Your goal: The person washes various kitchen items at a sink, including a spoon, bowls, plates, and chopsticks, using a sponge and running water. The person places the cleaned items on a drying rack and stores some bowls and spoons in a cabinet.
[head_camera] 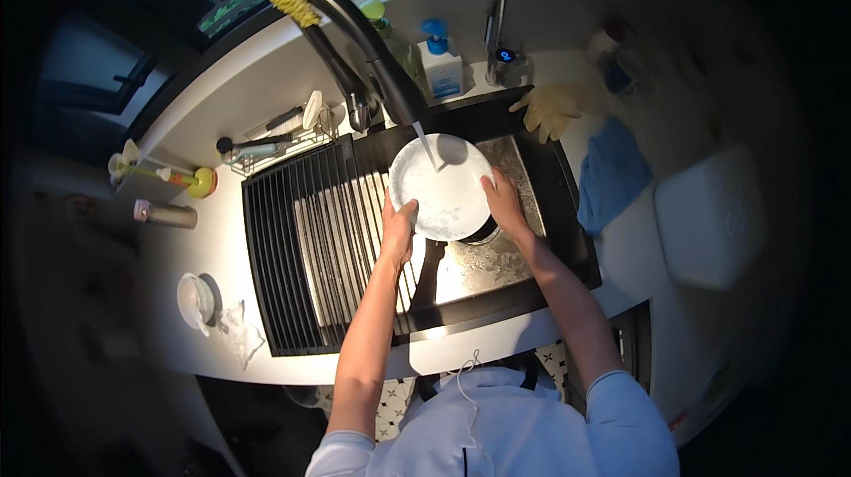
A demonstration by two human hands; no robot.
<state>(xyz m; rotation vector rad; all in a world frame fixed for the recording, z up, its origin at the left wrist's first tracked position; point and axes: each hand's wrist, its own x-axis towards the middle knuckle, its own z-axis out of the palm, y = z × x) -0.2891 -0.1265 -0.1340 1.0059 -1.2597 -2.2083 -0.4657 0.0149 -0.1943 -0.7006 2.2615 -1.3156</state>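
A white plate (pixel 447 201) is held between both hands over the sink, under a stream of water from the black faucet (pixel 399 94). My left hand (pixel 399 227) grips its lower left rim, thumb on top. On the right rim, my right hand (pixel 502 201) holds on with the thumb over the edge; the fingers beneath are hidden. Below the plate lies the wet steel sink basin (pixel 515 257), with the dark drain partly covered by the plate. A black slatted drying rack (pixel 299 257) covers the sink's left part.
Behind the sink stand a pump bottle (pixel 442 71) and a slim chrome tap (pixel 493 31). A rubber glove (pixel 552 108) and blue cloth (pixel 611 174) lie at right. A wire caddy (pixel 286 144) holds brushes; a small bowl (pixel 196 301) and crumpled tissue (pixel 238 335) are at left.
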